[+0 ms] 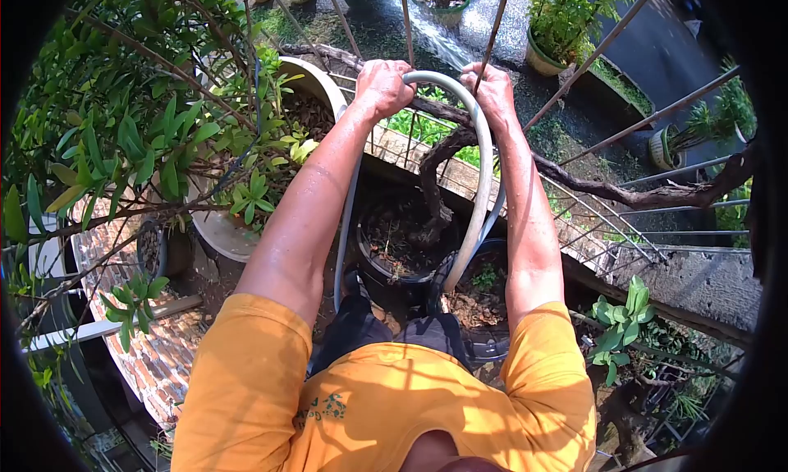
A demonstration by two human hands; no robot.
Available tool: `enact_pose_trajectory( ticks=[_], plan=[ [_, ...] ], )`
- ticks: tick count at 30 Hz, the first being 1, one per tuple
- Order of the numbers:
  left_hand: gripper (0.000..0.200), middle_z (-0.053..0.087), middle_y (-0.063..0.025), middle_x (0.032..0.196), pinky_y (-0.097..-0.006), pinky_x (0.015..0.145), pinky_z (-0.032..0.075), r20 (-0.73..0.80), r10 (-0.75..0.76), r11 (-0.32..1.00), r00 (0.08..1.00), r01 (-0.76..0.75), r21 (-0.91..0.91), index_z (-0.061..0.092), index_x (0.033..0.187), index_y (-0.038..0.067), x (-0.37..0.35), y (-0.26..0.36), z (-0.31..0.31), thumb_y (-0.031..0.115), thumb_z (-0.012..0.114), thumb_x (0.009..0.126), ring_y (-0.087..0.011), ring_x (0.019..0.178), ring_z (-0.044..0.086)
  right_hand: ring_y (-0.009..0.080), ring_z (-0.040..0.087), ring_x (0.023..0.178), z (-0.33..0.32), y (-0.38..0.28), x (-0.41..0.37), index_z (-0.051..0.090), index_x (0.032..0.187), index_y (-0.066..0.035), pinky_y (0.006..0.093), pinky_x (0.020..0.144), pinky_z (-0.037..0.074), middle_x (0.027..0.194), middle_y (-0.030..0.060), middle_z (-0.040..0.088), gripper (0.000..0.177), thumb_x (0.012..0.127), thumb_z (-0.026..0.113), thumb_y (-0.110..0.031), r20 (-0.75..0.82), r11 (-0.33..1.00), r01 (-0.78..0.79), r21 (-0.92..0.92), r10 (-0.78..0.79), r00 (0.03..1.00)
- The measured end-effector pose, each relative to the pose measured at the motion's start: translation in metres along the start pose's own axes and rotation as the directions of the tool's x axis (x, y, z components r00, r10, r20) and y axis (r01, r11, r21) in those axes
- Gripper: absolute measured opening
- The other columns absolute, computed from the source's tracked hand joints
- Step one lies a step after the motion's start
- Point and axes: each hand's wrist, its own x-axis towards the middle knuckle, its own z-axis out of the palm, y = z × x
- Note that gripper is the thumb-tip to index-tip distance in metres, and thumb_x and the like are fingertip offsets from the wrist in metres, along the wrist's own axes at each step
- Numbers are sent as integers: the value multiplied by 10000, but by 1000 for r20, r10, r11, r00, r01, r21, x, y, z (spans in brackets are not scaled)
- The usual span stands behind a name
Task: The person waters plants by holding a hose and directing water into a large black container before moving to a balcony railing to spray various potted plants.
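A pale garden hose (pixel 483 156) arcs between my arms and drops toward the pots at my feet. My left hand (pixel 384 88) is closed around it at the top of the arc, near the metal bars. Beyond the bars' line, my right hand (pixel 492 89) is closed at the spot where a water jet (pixel 439 45) sprays out, away from me and to the left. The hose end there is mostly hidden by my fingers. Below my hands, a gnarled woody stem (pixel 435 164) rises from a dark round pot (pixel 369 258).
Thin metal bars (pixel 408 25) fan outward before me, with a twisted branch (pixel 640 197) along them. A large cream planter (pixel 316 74) and leafy shrubs stand on the left. Potted plants (pixel 546 49) sit on the wet ground beyond. A concrete ledge (pixel 689 279) lies to the right.
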Motion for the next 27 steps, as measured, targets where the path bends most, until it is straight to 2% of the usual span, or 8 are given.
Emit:
enact_pose_trajectory(
  ticks=[7, 10, 14, 17, 27],
  plan=[
    [191, 678, -122, 846, -401, 832, 476, 6, -21, 999, 1000, 21, -37, 698, 875, 154, 0, -1, 1, 253, 570, 773, -311, 851, 635, 107, 577, 657, 1, 4, 1, 683, 922, -58, 282, 622, 457, 727, 55, 650, 180, 773, 660, -157, -9, 997, 50, 54, -50, 999],
    [147, 666, -117, 842, -414, 745, 502, -23, -7, 999, 1000, 6, -49, 678, 850, 131, 0, -2, 2, 221, 605, 760, -325, 823, 631, 94, 560, 619, 0, 6, 1, 683, 921, -61, 274, 586, 449, 684, 38, 627, 176, 774, 660, -154, 18, 996, 7, 85, -8, 1000],
    [151, 666, -112, 853, -414, 746, 504, -49, 11, 998, 999, -14, -59, 685, 852, 132, -1, -3, 4, 214, 601, 757, -326, 826, 630, 84, 534, 585, 1, 3, 0, 683, 912, -60, 268, 557, 434, 630, 1, 591, 170, 770, 662, -151, 20, 994, 6, 108, -8, 1000],
    [158, 667, -111, 856, -414, 747, 504, -46, 53, 998, 998, -54, -29, 687, 857, 132, 1, -8, 8, 214, 597, 756, -331, 824, 628, 79, 532, 592, 1, 4, 0, 682, 912, -57, 265, 558, 432, 636, 1, 591, 170, 773, 660, -151, 27, 994, 2, 112, -5, 1000],
    [146, 663, -119, 825, -412, 747, 497, -31, 15, 999, 999, -16, -34, 677, 818, 132, -1, 0, 0, 232, 587, 761, -330, 809, 629, 95, 573, 652, -3, -2, -3, 692, 941, -69, 277, 612, 460, 731, 33, 658, 194, 770, 676, -159, 42, 991, -27, 129, 22, 999]
  ],
)
